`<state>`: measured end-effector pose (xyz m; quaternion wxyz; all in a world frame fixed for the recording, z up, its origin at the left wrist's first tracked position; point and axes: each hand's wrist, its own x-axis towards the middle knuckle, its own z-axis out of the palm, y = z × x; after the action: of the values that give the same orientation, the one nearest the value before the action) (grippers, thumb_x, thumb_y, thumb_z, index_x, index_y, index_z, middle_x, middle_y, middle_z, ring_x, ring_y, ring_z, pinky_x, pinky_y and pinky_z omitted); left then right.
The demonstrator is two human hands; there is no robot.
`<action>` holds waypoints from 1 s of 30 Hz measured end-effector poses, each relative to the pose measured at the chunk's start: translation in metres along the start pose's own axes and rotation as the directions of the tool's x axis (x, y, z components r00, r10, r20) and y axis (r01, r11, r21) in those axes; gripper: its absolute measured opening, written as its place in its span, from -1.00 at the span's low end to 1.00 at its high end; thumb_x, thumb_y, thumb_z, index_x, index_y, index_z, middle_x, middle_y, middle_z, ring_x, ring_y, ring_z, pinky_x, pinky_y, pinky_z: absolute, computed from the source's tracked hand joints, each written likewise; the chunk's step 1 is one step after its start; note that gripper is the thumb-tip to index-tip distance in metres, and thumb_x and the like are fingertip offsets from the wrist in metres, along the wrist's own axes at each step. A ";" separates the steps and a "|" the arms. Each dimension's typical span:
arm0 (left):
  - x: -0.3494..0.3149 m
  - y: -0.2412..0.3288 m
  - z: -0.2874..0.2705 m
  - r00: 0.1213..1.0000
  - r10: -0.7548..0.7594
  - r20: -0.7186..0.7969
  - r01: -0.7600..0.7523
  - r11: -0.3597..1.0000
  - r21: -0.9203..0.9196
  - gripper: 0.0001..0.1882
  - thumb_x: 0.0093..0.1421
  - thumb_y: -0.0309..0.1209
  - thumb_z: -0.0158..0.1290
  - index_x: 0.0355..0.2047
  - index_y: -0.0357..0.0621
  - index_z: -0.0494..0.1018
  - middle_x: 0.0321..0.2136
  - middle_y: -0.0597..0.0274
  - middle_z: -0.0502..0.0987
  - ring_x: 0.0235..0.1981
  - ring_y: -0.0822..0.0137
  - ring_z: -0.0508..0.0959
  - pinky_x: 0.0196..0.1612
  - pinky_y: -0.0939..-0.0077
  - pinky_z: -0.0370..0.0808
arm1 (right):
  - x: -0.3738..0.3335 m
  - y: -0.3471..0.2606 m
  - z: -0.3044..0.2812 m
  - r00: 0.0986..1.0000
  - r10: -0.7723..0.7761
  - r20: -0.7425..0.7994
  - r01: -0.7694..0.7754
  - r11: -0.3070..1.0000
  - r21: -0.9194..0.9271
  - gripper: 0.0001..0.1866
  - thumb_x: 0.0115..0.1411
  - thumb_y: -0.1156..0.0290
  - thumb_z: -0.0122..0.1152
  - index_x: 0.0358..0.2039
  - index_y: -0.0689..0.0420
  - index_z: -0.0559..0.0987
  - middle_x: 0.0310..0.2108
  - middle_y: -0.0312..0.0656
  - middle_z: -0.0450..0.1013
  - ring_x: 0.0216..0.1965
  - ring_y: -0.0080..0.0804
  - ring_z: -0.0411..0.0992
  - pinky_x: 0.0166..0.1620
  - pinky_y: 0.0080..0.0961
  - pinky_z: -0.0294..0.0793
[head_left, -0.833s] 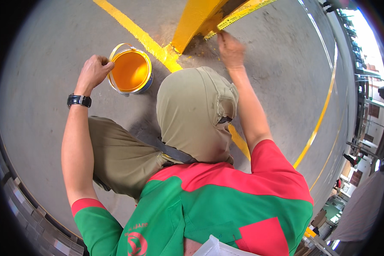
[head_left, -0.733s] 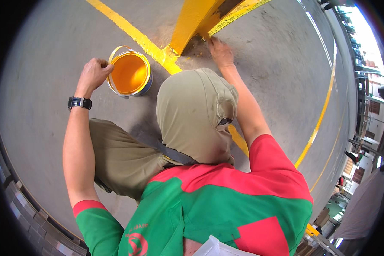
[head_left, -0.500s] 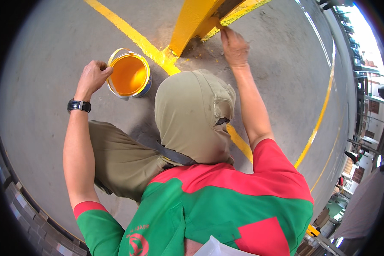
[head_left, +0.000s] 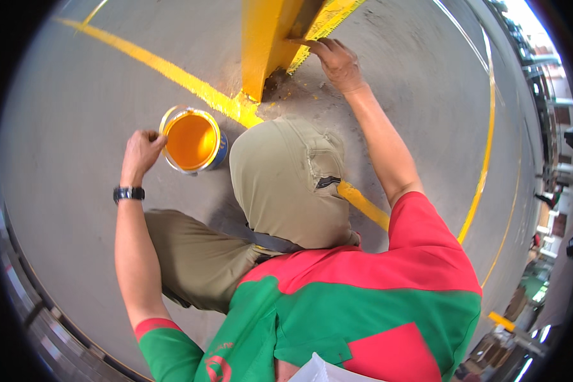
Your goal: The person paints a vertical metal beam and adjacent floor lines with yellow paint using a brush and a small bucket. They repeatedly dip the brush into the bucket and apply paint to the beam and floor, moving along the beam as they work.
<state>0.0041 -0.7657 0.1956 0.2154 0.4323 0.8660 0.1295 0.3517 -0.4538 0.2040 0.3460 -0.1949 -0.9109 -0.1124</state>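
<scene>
A paint bucket [head_left: 222, 151] with a blue outside and a pale rim stands on the floor left of my knee. Inside it lies orange-yellow paint [head_left: 191, 141]. My left hand [head_left: 144, 151] is closed on the left side of the bucket, at its rim and handle. Ahead of me rises a yellow-painted steel post [head_left: 265, 44]. My right hand [head_left: 337, 62] reaches to the recess on the post's right side, fingers bent together and pointing left. Whatever they hold there is hidden or blends with the brownish shadow.
A yellow floor line [head_left: 165, 71] runs up to the post's foot, and more of it [head_left: 366, 207] shows past my knee. Dried paint specks and dirt surround the post base. Another yellow line [head_left: 481, 184] lies farther right. Stacked grey material [head_left: 51, 325] borders the floor at lower left.
My right hand has shifted left and inward along the post's recess, its fingers now pointing left. My left hand stays at the bucket. The whole view has shifted slightly.
</scene>
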 end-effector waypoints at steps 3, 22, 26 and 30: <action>-0.003 0.001 -0.003 1.000 -0.020 0.003 0.020 0.999 -0.028 -0.60 0.13 -0.18 0.12 -0.32 -0.35 0.64 -0.51 -0.14 0.61 -0.45 0.06 0.64 -0.26 0.26 0.54 | 0.000 0.025 -0.029 0.986 -0.029 -0.167 0.030 1.000 0.001 -0.76 0.18 0.50 0.27 -0.12 0.01 0.64 -0.27 -0.21 0.61 -0.26 -0.22 0.60 -0.24 -0.38 0.62; -0.001 0.027 0.005 0.991 -0.082 0.103 0.107 0.958 -0.266 -0.70 0.11 -0.29 0.13 -0.41 -0.36 0.62 -0.56 0.24 0.58 -0.51 0.48 0.47 -0.37 0.52 0.42 | -0.013 -0.003 -0.041 0.971 0.150 -0.188 -0.156 0.988 -0.015 -0.81 0.14 0.43 0.36 -0.21 0.10 0.63 -0.49 -0.22 0.56 -0.50 -0.24 0.55 -0.44 -0.41 0.54; -0.005 0.034 -0.001 0.993 -0.065 0.104 0.088 0.966 -0.245 -0.69 0.08 -0.28 0.14 -0.41 -0.37 0.63 -0.54 0.21 0.61 -0.49 0.47 0.50 -0.35 0.52 0.43 | -0.048 -0.047 0.007 0.866 0.472 -0.163 -0.413 0.860 0.300 -0.85 0.23 0.40 0.30 -0.20 0.13 0.63 -0.50 -0.09 0.57 -0.49 -0.10 0.57 -0.42 -0.31 0.55; -0.008 0.032 -0.001 0.994 -0.056 0.097 0.075 0.976 -0.205 -0.67 0.09 -0.28 0.13 -0.38 -0.38 0.64 -0.53 0.16 0.63 -0.48 0.45 0.52 -0.33 0.50 0.45 | -0.039 -0.058 0.031 0.763 0.644 -0.049 -0.564 0.702 0.436 -0.85 0.27 0.40 0.27 -0.19 0.16 0.64 -0.41 0.01 0.59 -0.41 -0.03 0.60 -0.37 -0.24 0.55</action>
<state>0.0300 -0.7530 0.2118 0.3028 0.3838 0.8508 0.1925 0.3349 -0.5066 0.1509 0.4840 -0.3977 -0.7595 0.1754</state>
